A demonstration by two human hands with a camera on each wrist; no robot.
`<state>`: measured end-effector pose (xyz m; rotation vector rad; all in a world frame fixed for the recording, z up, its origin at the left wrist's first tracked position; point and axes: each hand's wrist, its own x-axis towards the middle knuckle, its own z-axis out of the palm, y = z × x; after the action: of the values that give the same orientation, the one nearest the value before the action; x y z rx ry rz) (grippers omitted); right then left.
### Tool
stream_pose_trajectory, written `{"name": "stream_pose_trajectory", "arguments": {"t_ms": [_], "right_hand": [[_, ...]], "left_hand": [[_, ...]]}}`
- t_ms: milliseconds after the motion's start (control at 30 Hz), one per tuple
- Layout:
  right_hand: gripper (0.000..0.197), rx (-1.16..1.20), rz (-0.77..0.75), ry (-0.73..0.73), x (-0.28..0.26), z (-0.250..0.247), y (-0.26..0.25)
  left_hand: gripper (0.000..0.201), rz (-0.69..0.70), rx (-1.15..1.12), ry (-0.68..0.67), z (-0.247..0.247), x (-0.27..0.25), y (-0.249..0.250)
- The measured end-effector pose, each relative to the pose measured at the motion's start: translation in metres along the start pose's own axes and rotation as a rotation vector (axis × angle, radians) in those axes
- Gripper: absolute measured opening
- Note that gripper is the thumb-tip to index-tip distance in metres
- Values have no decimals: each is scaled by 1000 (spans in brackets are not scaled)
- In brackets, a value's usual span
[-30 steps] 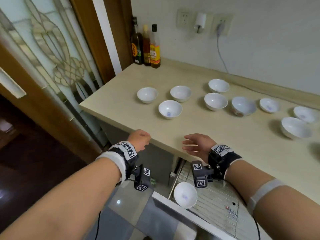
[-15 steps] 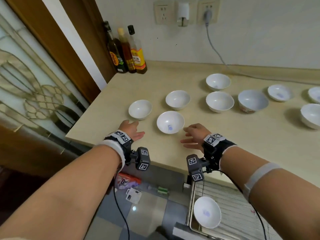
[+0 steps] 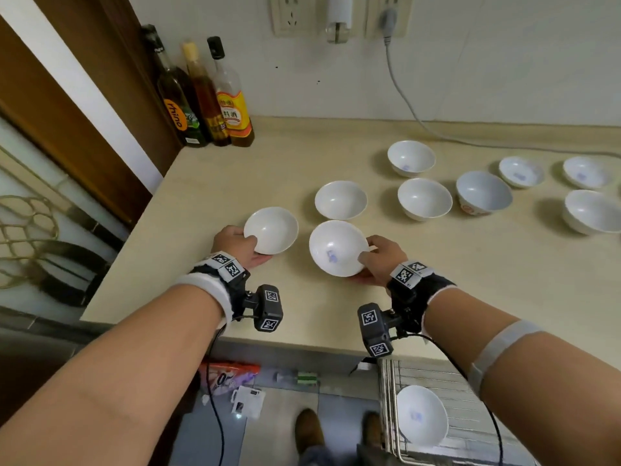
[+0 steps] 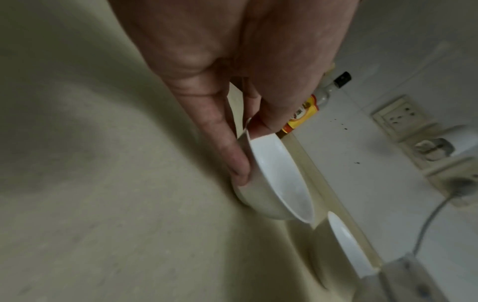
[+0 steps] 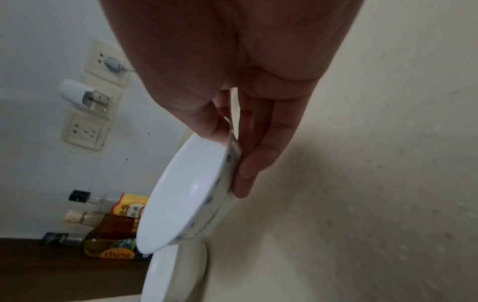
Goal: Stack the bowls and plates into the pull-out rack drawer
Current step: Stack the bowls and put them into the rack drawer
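Your left hand [image 3: 235,245] grips a plain white bowl [image 3: 271,230] left of centre in the head view, thumb inside the rim and fingers [image 4: 227,147] curled against the outer wall, as the left wrist view shows; the bowl tilts toward you, and whether its base touches the surface [image 3: 208,193] cannot be told. Just to its right, your right hand [image 3: 383,260] holds a second bowl [image 3: 336,248], one with a blue mark inside, the thumb over the rim and the fingers [image 5: 261,151] spread under its spotted outer wall; this bowl is tipped too. Behind the two held bowls, a third white bowl [image 3: 341,200] sits upright on the surface, and further right stand a row of others: one near the wall [image 3: 410,158], one in front of it [image 3: 424,198], a deeper bowl with a red pattern [image 3: 483,193], and three more at the right edge of the frame. In the lower right of the head view the wire rack drawer [image 3: 470,398] is pulled out below the surface edge, with one bowl [image 3: 421,415] lying in it near its left rail. Three bottles [image 3: 232,105] stand in the upper left against the wall, and a grey cable [image 3: 403,99] runs down from a socket to the surface.
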<state>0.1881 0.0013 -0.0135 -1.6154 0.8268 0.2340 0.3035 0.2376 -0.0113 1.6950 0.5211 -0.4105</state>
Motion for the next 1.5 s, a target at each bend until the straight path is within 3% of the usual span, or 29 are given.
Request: {"name": "stream_pose_trajectory", "arguments": {"t_ms": [133, 267, 467, 733, 966, 1200, 1500], "right_hand": [[37, 213, -23, 102, -12, -32, -20], [33, 341, -41, 307, -5, -77, -33], [26, 383, 21, 435, 14, -129, -37], [14, 235, 38, 386, 62, -143, -32], [35, -8, 21, 353, 84, -145, -30], [44, -357, -28, 387, 97, -144, -33], [24, -149, 30, 268, 96, -151, -34]], "left_hand": [[43, 34, -124, -150, 17, -4, 25], [42, 71, -178, -254, 49, -15, 50], [47, 70, -86, -267, 98, -12, 59], [51, 61, -27, -157, 124, 1, 45], [42, 102, 37, -130, 143, 2, 37], [54, 86, 147, -32, 151, 2, 30], [58, 44, 37, -153, 152, -4, 23]]}}
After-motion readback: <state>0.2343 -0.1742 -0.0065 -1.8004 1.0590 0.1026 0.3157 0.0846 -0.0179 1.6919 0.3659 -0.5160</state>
